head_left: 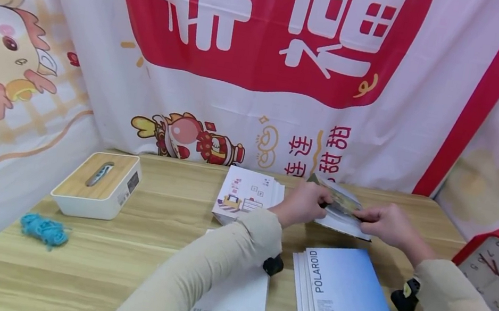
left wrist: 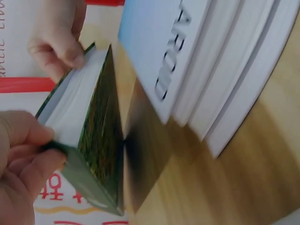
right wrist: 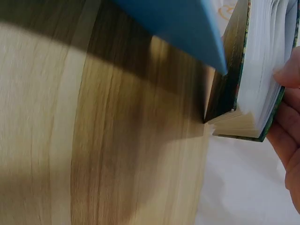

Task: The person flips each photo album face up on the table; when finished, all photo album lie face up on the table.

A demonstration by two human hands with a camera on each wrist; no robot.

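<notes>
A thick book (head_left: 344, 224) with a dark green patterned cover is tilted up over the far right of the table. In the left wrist view its white page block (left wrist: 75, 103) shows between the covers. My left hand (head_left: 302, 202) pinches one corner of the green cover between thumb and fingers. At the opposite end my right hand (head_left: 386, 224) grips the book, and the right wrist view shows its thumb (right wrist: 288, 72) on the page side with fingers behind the cover. Just nearer to me lies a stack topped by a blue-and-white book (head_left: 354, 295) marked POLAROID.
Under my left forearm lies a white book (head_left: 232, 303) with a barcode. Behind it sits a stack topped by a white book with cartoon print (head_left: 244, 192). A wood-topped tissue box (head_left: 96, 175) and a blue bundle (head_left: 44, 230) are at left, a red clock (head_left: 498, 273) at right.
</notes>
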